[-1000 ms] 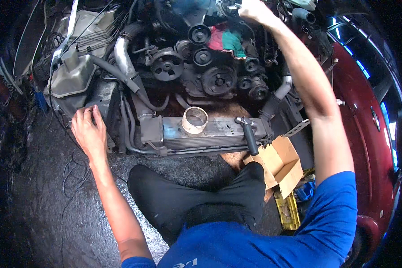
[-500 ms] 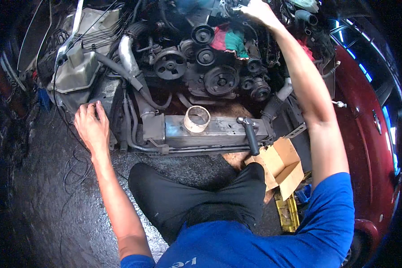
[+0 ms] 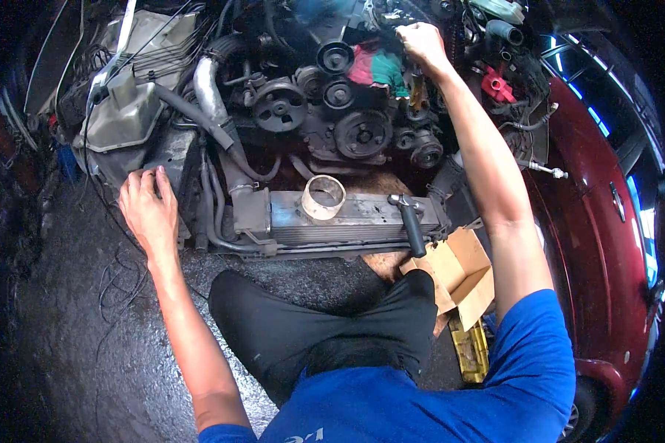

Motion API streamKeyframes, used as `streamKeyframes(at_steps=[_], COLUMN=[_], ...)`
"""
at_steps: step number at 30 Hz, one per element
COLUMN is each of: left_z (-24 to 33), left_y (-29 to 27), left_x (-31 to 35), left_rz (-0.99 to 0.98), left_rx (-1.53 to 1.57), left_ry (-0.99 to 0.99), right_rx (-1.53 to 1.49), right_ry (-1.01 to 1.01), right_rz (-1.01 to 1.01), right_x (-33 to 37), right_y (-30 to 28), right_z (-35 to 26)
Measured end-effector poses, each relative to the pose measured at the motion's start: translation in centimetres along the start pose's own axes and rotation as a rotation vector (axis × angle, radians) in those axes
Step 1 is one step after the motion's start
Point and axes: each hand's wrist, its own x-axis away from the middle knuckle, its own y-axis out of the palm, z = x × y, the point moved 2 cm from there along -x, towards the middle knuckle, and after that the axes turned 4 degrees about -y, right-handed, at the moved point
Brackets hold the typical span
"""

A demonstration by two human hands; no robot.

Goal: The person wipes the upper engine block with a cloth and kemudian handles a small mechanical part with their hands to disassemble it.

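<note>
My left hand [image 3: 149,208] rests at the edge of a dark panel [image 3: 171,156], below the whitish plastic reservoir [image 3: 129,118]. Its fingers lie stretched out and hold nothing I can see. Over the upper right of the exposed engine, my right hand [image 3: 423,49] is closed in a fist; what it grips, if anything, is hidden. Just left of it a red and green cloth [image 3: 378,70] is tucked among the pulleys [image 3: 363,134]. Across the front lies a finned cooler [image 3: 340,232], bearing a whitish tape roll [image 3: 324,198] and a ratchet [image 3: 412,226] with a black handle.
An open cardboard box [image 3: 454,272] stands by my right knee, with a yellow tray [image 3: 470,353] below it. A dark red car body panel [image 3: 591,244] runs along the right. A red plastic part [image 3: 497,85] sits among the hoses. Loose black cable [image 3: 118,284] lies on the floor at left.
My right hand has come slightly down and to the left, and the red plastic part beyond that arm shows more fully. My left hand stays on the panel.
</note>
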Motion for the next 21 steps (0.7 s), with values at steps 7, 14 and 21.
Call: streamKeyframes(at_steps=[7,14,21], left_z=[-0.1,0.0,-0.1], left_y=[0.2,0.1,0.1], left_x=[0.1,0.1,0.1], left_rz=[-0.003,-0.006,-0.019], left_rx=[0.011,0.022,0.001], left_ry=[-0.005,-0.002,-0.01], right_rx=[-0.598,0.262,0.491], right_ry=[0.26,-0.126,-0.35], right_rz=[-0.069,0.016,-0.156], right_x=[-0.3,-0.6,-1.0], right_y=[1.5,0.9,-0.2], right_z=[0.6,-1.3,-1.7])
